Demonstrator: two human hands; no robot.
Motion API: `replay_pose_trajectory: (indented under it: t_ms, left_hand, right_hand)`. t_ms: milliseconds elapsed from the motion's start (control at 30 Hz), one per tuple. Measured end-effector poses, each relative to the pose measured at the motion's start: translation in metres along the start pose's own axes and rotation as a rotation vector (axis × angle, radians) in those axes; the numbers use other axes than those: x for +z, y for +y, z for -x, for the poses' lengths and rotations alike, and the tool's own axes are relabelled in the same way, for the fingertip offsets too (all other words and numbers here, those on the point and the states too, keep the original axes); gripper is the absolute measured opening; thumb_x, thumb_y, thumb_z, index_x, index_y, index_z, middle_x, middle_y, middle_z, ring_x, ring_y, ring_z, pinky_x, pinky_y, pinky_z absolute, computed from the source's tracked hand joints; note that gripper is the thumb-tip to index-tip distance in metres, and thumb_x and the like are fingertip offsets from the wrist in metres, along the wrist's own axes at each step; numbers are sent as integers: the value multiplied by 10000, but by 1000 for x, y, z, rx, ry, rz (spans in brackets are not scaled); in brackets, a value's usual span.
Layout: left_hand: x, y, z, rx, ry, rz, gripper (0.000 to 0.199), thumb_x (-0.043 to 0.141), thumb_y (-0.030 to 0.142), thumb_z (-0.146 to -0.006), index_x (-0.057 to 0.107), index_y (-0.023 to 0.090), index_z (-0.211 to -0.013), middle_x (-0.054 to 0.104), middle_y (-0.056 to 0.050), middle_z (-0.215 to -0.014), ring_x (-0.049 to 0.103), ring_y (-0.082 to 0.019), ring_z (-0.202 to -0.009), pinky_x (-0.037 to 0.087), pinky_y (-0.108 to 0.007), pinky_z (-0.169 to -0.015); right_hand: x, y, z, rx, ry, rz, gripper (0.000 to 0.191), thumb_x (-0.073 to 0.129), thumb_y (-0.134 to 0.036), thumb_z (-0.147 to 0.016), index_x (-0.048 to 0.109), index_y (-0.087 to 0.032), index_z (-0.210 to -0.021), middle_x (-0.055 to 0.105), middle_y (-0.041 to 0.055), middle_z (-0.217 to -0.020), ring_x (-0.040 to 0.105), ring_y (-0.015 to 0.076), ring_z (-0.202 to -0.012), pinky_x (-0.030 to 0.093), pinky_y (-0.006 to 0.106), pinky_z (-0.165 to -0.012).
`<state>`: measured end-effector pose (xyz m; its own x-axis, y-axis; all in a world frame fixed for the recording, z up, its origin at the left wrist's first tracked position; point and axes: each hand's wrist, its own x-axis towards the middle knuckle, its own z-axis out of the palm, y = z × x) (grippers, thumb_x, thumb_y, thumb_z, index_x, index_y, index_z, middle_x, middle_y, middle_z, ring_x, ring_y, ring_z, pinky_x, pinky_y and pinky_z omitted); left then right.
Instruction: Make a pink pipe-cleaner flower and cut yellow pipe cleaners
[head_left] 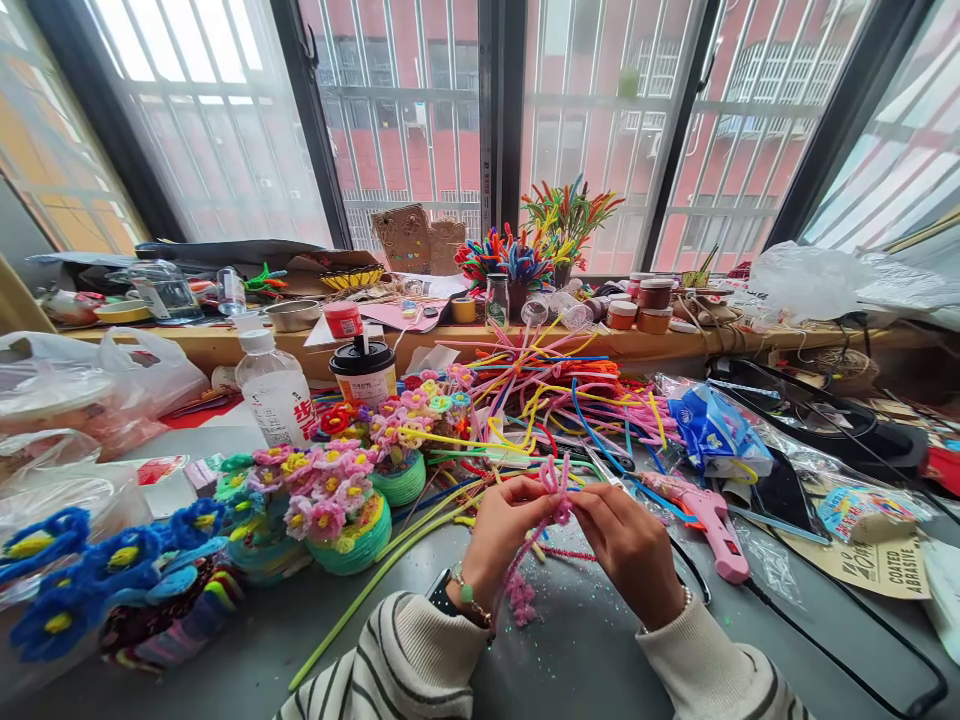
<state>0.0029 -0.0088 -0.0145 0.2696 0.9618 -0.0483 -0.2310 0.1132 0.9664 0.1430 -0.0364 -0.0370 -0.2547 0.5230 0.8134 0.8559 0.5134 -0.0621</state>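
Pink pipe-cleaner piece (pixel 559 492), looped: held up between both hands above the grey table (pixel 420 640), near its middle. Left hand (pixel 499 540): thumb and finger pinched its left side. Right hand (pixel 626 545): fingertips pinched its right side. Pink fuzzy cluster (pixel 520 600): lay on the tabletop, below the hands. Pink glue gun (pixel 709 520): lay to the right of the right hand. Flower pots, pink-bloomed (pixel 349 530): stood to the left.

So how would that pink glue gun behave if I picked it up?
The pink glue gun has a moulded-looking body, so it's probably stiff. The black cord at its handle would likely drag behind. Lying on its side, it probably wouldn't roll.
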Motion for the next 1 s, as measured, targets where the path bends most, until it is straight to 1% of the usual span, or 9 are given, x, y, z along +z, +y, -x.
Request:
replay_pose_trajectory:
  t_ms: [133,233,300,467,700,867,1000]
  left_hand:
    - [3,-1,1,128,62,-173,149,665,255,-549,594,125,-563,602,-18,-567,562,-133,-574,425,-219,-561]
    - [4,-5,0,191,52,-260,139,640,267,-577,588,138,-584,617,-32,-598,587,-160,-613,449,-236,-591]
    - [4,-7,-1,210,48,-294,129,625,263,-593,583,141,-598,617,-36,-614,593,-165,-625,459,-238,-599]
    - [4,-9,-2,240,74,-341,124,612,257,-609,580,137,-613,603,-30,-626,584,-153,-630,458,-224,-599]
    - [4,-9,-2,233,82,-289,153,625,281,-597,584,136,-624,604,-32,-642,575,-149,-634,457,-223,-611]
    - [3,-8,-2,278,117,-325,139,623,274,-598,595,143,-633,612,-30,-645,573,-147,-632,456,-228,-616]
    - [3,-8,-2,295,105,-351,129,622,276,-596,606,151,-621,617,-28,-640,576,-151,-632,458,-230,-614]
  right_hand:
    - [1,-3,-1,112,-76,-56,124,426,-170,-794,549,-167,-784,560,54,-715,527,170,-710,429,285,-629]
    - [2,-3,-2,167,-115,-94,116,420,-170,-789,535,-173,-773,539,54,-715,512,181,-720,422,298,-631]
    - [3,-3,-1,184,-132,-112,107,424,-164,-785,529,-177,-772,533,53,-720,506,182,-721,420,299,-630]
    - [4,-3,-1,180,-132,-113,108,422,-142,-783,526,-170,-783,526,55,-734,498,183,-733,417,303,-638]
    - [4,-5,-4,146,-87,-94,106,431,-139,-778,529,-171,-800,541,61,-750,505,186,-751,421,311,-661]
    - [3,-5,-5,124,-72,-69,114,440,-144,-770,529,-171,-836,550,63,-766,508,186,-756,421,311,-679]
    - [2,-7,-7,141,-99,-14,99,420,-173,-776,516,-170,-758,541,62,-716,500,189,-723,412,310,-650]
